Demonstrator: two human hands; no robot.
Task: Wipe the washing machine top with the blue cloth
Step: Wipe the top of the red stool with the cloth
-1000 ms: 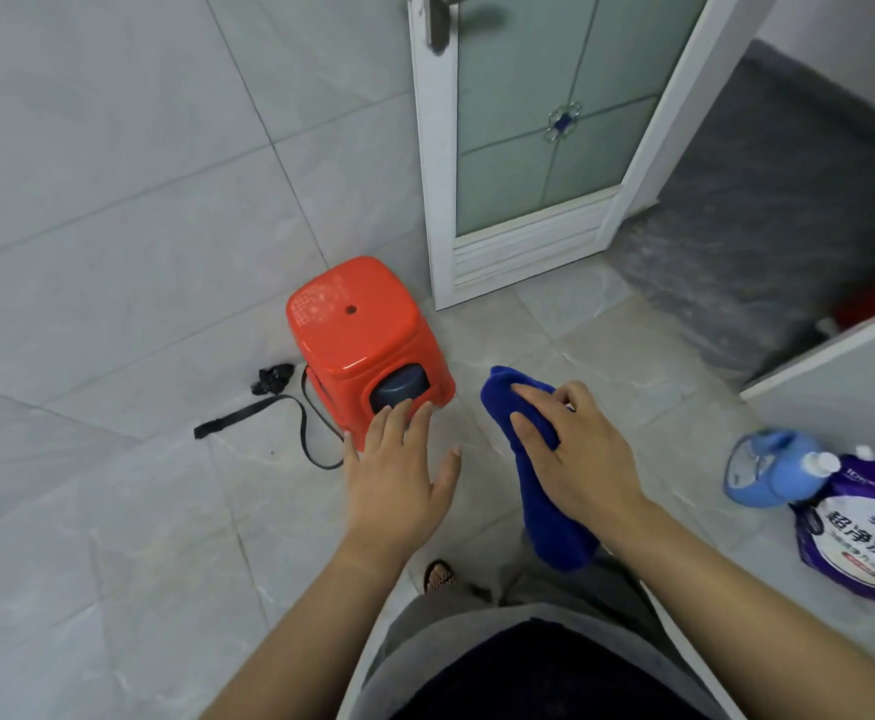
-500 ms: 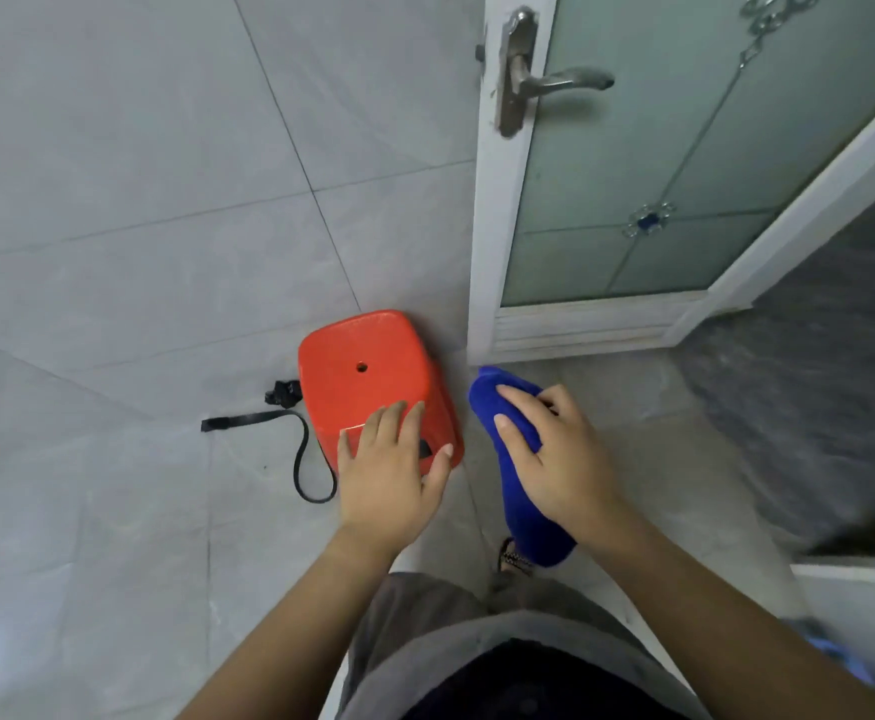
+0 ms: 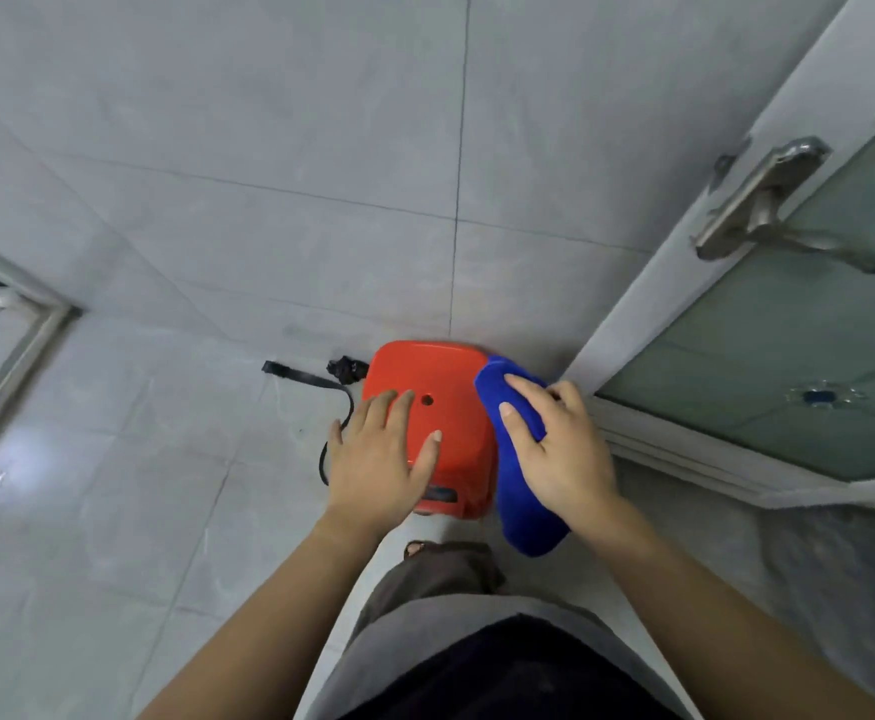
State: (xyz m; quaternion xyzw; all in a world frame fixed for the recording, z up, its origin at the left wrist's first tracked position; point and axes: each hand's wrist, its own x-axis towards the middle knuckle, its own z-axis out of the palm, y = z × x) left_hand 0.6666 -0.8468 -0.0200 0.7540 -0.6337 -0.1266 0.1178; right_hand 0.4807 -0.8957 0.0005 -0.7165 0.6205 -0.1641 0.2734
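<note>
carrying the blue cloth [image 3: 521, 459] past a red stool [image 3: 451, 418]
view has swung leftward; right hand [image 3: 560, 449] grips cloth, left hand [image 3: 383, 459] spread empty; no washer visible.

Before you: pale grey tiled wall [image 3: 269, 122] meeting a glossy grey tiled floor [image 3: 87, 537]. At 3 o'clock, a white-framed door [image 3: 658, 304] with frosted green glass [image 3: 814, 356] and a metal lever handle [image 3: 768, 200]. At 12 o'clock, a red plastic stool [image 3: 451, 376]; at 11 o'clock, a black strap [image 3: 310, 379]. Light glares on the floor at 9 o'clock.
</note>
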